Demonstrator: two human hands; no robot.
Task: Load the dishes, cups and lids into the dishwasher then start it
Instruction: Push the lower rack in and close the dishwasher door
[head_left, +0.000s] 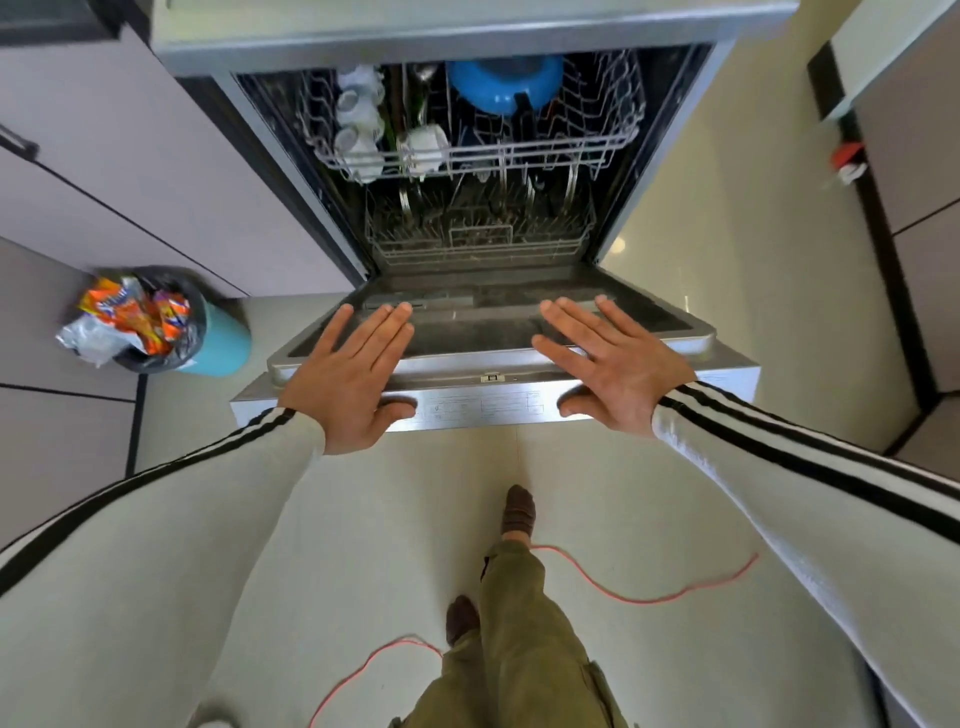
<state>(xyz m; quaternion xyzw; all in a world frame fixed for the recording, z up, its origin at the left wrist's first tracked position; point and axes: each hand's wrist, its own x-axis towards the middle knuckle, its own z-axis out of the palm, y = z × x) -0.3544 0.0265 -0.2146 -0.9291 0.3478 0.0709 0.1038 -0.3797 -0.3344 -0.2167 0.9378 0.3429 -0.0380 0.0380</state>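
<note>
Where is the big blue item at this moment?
In the head view, the blue item sits in the upper rack, toward the back near the centre, to the right of the white cups.

A teal bin (221, 345) stands at the left edge of the pale floor (363, 519), close to grey cabinet fronts (104, 156). Its black liner (189, 296) overflows with orange and silver wrappers (130, 317). A thin red cord (644, 595) loops across the floor's near part. By the right edge, a small red-and-white object (848, 161) sits at a dark cabinet base.
</note>
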